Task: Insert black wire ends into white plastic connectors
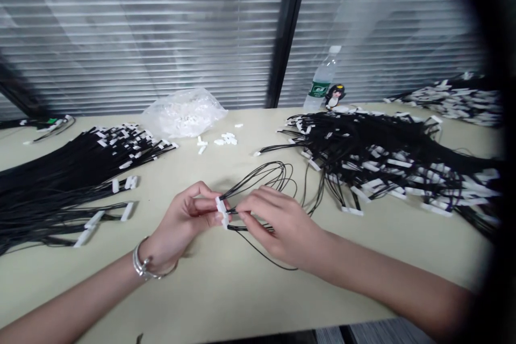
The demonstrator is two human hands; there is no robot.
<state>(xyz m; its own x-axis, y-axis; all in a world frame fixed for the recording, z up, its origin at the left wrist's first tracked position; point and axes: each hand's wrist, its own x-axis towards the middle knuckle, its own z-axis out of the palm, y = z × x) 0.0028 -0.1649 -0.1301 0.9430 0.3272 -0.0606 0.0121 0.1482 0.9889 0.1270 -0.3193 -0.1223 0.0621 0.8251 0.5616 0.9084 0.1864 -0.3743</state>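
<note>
Between thumb and fingers, my left hand [189, 215] grips a white plastic connector [222, 212], held tilted a little above the table. Thin black wires [274, 169] run out of its right side and curve in loops behind my right hand [282, 223]. The fingertips of that hand pinch a black wire close to the connector's middle. Whether the pinched wire is fully seated in the housing is too small to tell. A silver bracelet [141, 262] circles my left wrist.
Bundles of black wires with white connectors lie on the left [60, 172] and right [371, 140]. A clear plastic bag [185, 113] of white pieces stands at the back, near loose white connectors [229, 138]. Behind are a water bottle [321, 83] and a penguin figurine [335, 96].
</note>
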